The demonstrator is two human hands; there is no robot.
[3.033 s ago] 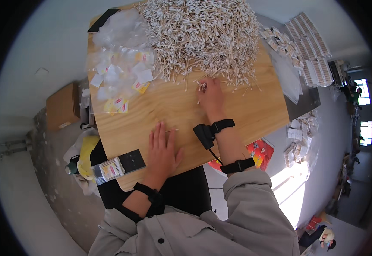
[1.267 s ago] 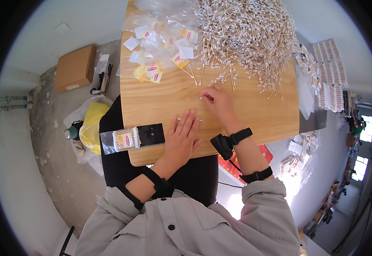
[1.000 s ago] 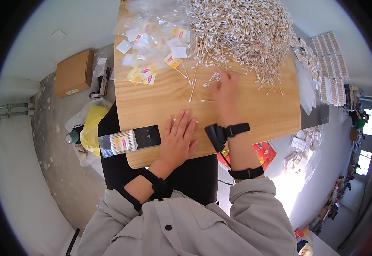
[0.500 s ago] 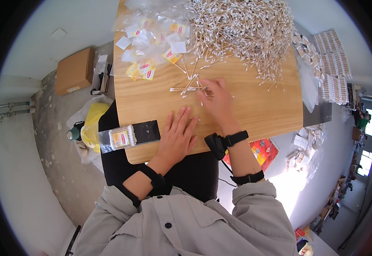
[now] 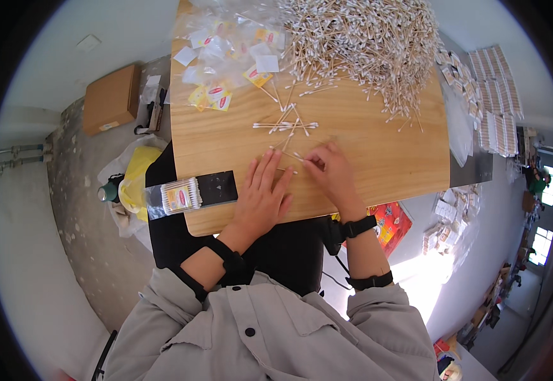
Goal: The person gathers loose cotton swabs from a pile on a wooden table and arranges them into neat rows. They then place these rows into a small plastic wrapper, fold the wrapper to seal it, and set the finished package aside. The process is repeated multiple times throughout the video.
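Centrally in the frame, the left hand (image 5: 257, 200) lies spread on the surface (image 5: 391, 159); the right hand (image 5: 327, 170) is curled beside a cotton swab (image 5: 297, 155), its hold unclear.

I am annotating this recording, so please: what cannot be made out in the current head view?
All in the head view:
Left hand: palm hidden, turned toward the wooden tabletop.
Right hand: curled fingers hide whether it grips a cotton swab.
Cotton swab heap: far side cut off by upper edge.
Distant person: too small for details.
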